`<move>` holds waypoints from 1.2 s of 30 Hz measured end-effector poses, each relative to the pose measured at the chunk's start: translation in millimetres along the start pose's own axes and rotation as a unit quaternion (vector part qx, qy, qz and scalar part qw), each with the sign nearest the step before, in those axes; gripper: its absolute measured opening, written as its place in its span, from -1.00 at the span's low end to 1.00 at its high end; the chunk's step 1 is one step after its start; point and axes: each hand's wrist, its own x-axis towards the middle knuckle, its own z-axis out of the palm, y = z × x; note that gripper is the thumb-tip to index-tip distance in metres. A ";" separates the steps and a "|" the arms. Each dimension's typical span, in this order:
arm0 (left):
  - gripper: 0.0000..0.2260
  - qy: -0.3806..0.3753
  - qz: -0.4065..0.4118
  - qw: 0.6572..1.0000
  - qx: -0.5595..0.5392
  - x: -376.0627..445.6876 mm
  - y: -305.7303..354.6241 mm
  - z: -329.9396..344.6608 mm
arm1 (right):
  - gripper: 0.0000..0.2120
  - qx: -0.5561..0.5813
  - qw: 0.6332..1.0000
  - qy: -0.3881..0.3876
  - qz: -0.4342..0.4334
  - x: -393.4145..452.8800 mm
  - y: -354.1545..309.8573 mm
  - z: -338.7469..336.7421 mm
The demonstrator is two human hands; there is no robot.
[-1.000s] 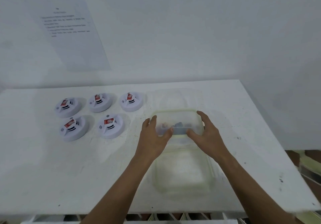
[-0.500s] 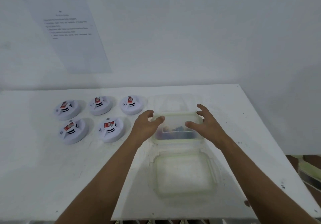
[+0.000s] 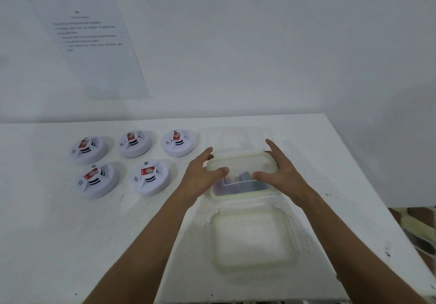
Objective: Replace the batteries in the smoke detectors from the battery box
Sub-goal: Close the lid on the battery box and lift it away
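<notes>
Across the lower 2 thirds of the frame runs the white tabletop [image 3: 59,244]. Right of centre on it sits the battery box [image 3: 243,174], a clear plastic tub with a pale green rim; its lid [image 3: 253,240] lies flat just below it in the frame, and another clear container [image 3: 236,137], faint, sits just above. Both hands bracket the box: the left hand [image 3: 200,176] with thumb on the near rim and fingers at the left wall, the right hand [image 3: 280,174] likewise at the right wall, each grip resting lightly on the plastic with fingers mostly straight. The tub likely handles light, fairly stiff and slick; holding it by the 2 side walls under the rim looks safest. At centre left, 5 smoke detectors [image 3: 151,177] lie in 2 rows, well apart from the box: smooth, rigid discs, probably best held around the edge. Inside the box, dark batteries [image 3: 238,181] show through the wall, small and dense, suited to a fingertip pinch.
</notes>
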 end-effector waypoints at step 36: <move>0.23 -0.222 0.108 0.889 0.386 -1.3 3.0 -12.4 | -0.06 -0.125 0.986 -0.107 -0.013 0.5 -4.2 -15.1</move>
